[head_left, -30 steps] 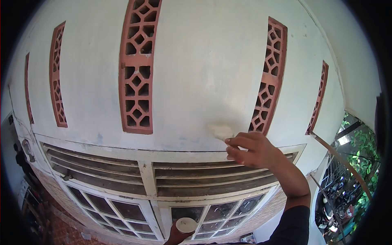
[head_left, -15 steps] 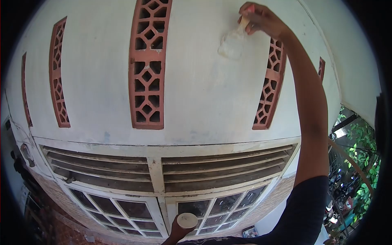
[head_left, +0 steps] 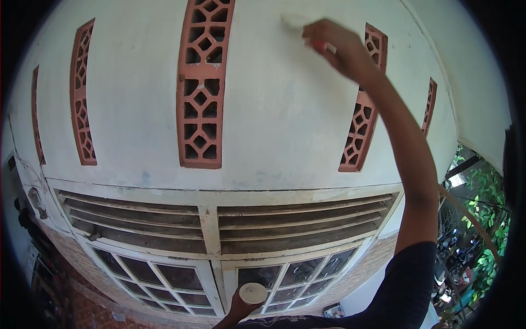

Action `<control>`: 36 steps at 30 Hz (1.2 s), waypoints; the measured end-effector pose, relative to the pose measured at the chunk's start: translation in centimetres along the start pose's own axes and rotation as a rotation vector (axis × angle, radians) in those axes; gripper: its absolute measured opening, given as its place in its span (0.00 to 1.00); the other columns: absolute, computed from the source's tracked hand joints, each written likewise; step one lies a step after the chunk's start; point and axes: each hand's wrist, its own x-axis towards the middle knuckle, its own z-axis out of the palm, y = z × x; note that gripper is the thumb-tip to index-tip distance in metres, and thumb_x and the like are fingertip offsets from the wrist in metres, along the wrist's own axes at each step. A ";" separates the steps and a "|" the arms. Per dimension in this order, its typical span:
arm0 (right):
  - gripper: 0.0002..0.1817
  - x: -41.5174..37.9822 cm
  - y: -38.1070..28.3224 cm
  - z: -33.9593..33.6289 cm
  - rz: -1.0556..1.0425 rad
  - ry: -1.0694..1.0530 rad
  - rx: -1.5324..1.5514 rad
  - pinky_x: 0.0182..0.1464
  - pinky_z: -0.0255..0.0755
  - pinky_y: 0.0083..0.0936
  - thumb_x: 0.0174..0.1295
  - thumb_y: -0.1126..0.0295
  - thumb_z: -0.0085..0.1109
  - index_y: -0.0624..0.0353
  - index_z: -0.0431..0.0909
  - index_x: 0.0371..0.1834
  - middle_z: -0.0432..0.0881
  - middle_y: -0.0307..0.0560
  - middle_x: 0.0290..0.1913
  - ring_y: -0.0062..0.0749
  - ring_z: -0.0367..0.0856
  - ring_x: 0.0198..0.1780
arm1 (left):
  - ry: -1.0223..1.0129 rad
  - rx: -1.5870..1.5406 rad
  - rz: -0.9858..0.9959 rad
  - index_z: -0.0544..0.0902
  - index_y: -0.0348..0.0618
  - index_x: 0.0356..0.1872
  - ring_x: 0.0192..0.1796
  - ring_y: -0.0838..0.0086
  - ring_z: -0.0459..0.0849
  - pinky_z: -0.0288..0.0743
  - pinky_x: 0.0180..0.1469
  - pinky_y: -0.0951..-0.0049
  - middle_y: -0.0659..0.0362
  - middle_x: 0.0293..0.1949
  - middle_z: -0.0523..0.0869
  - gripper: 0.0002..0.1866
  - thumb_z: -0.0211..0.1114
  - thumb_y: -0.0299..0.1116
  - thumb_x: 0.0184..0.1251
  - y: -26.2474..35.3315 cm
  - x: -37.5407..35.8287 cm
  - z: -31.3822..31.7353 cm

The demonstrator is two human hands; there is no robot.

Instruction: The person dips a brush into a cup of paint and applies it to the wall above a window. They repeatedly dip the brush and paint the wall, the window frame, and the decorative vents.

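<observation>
My right hand (head_left: 342, 49) is raised high against the white wall (head_left: 279, 120), its fingers closed round a paintbrush (head_left: 293, 22). The pale, blurred bristle end points up and left over the wall, and a bit of the red handle shows below the fingers. Low in the view, my left hand (head_left: 239, 308) is wrapped round a small round tub (head_left: 252, 293) with whitish contents, held upright before the window panes.
Terracotta vent-block strips (head_left: 201, 98) run down the wall, another strip (head_left: 359, 131) beside my right forearm. Below them are dusty louvre slats (head_left: 301, 219) and white-framed windows (head_left: 178, 278). Green leaves (head_left: 487, 219) and clutter appear at the right edge.
My right hand has shifted slightly left and down, and the brush has swung from bristles down to bristles up and left. My left hand keeps the tub in nearly the same place.
</observation>
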 end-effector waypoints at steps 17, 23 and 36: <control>0.14 1.5 3.8 -1.9 0.713 -0.166 0.729 0.36 0.82 0.21 0.72 0.59 0.55 0.59 0.76 0.44 0.83 0.43 0.40 0.20 0.83 0.30 | 0.092 0.007 -0.006 0.75 0.38 0.54 0.51 0.63 0.84 0.78 0.55 0.63 0.51 0.47 0.84 0.39 0.86 0.39 0.39 0.8 1.1 1.9; 0.12 8.9 10.1 -6.1 0.568 0.131 0.426 0.36 0.83 0.25 0.74 0.60 0.54 0.57 0.75 0.41 0.81 0.40 0.33 0.23 0.82 0.31 | 0.125 -0.015 -0.042 0.73 0.39 0.54 0.51 0.66 0.83 0.77 0.56 0.65 0.53 0.47 0.83 0.39 0.85 0.33 0.38 0.9 1.1 1.4; 0.12 -3.9 -4.3 -0.4 0.050 -0.173 -0.047 0.37 0.80 0.31 0.56 0.77 0.66 0.56 0.78 0.43 0.80 0.47 0.44 0.40 0.84 0.37 | 0.082 0.010 -0.070 0.73 0.38 0.54 0.51 0.66 0.84 0.78 0.56 0.65 0.54 0.47 0.84 0.39 0.85 0.34 0.38 1.1 1.0 2.0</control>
